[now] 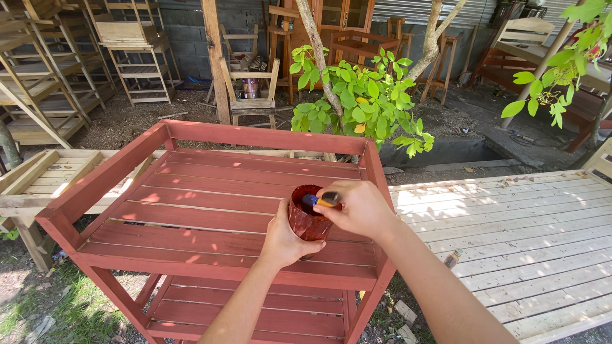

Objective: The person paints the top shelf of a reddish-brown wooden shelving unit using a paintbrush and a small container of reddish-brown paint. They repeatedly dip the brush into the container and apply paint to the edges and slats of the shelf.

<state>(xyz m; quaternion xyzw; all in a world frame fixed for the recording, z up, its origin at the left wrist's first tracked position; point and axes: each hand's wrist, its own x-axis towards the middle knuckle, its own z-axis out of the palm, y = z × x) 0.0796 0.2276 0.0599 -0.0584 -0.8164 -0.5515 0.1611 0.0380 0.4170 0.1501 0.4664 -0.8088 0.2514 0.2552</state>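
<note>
Left hand (285, 241) around paint cup (307, 216)

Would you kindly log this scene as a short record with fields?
Setting: outdoor yard with wooden furniture
Left hand: grips a paint cup, red-stained
Right hand: holds a brush, its head down in the cup
Under the hands: red slatted rack
Right of rack: bare plank table
Behind: leafy tree, unpainted shelves

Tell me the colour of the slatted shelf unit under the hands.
Reddish-brown, freshly painted look, on the shelf unit; the head view shows it.
</note>
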